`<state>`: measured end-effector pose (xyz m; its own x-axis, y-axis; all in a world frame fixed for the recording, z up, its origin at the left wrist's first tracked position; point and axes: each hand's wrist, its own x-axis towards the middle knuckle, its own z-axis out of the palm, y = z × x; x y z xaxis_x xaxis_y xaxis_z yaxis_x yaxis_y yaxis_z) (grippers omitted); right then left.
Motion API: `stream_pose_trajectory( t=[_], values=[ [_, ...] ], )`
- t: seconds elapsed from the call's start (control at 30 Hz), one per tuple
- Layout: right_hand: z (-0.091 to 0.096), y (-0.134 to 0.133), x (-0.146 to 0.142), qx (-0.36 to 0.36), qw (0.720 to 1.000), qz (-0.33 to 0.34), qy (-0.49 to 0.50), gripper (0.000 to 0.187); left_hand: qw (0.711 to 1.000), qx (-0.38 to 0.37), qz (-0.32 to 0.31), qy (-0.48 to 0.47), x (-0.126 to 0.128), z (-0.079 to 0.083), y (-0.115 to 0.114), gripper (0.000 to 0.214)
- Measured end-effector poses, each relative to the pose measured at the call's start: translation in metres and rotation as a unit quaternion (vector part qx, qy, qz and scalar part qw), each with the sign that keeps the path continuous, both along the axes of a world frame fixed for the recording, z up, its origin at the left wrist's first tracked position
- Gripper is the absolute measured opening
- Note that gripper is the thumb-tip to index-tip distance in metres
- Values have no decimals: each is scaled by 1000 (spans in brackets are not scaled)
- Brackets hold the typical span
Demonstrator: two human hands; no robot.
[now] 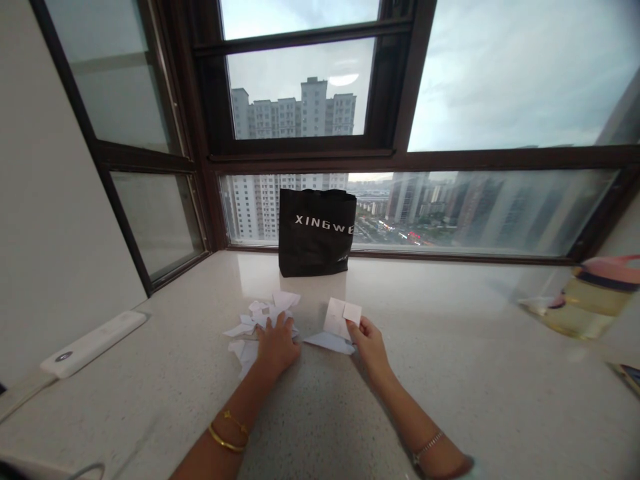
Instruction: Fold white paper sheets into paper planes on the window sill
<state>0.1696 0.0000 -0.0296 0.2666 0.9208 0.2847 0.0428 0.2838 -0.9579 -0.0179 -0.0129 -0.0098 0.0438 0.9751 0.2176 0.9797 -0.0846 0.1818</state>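
A heap of folded white paper pieces (253, 320) lies on the pale stone counter (450, 373). My left hand (275, 343) rests on top of that heap, fingers spread flat over the papers. My right hand (367, 340) pinches a folded white paper (343, 315) between thumb and fingers, holding it up just right of the heap. Another flat white paper piece (330, 343) lies on the counter between my two hands. Bracelets show on both wrists.
A black paper bag (315, 230) with white lettering stands against the window at the back. A white power strip (93, 343) lies at the left. A blurred drinking bottle (590, 297) stands at the right edge, with a dark object below it.
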Motion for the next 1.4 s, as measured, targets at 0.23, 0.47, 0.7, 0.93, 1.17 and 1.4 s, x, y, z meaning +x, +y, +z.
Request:
stream_pose_trajectory(
  t=[0.23,0.47,0.7,0.93,1.17,1.4],
  values=[
    [3,-2,-2,11,1000,16,24,33,993,114,-3,-11,-7,2,3,28],
    [5,-5,-3,15,1000,2,-2,33,940,273,-64,-193,-24,23,12,25],
    [3,-5,-2,16,999,1,-28,36,721,148,-85,-672,-23,33,13,29],
    [8,-7,-3,-2,1000,9,11,36,562,7,-70,-824,-10,30,8,24],
    [10,-7,-6,-44,977,93,185,31,582,-26,-82,-808,-1,22,7,26],
    [24,-18,-12,-68,932,230,270,27,827,82,-176,-527,-1,18,7,18]
  ],
)
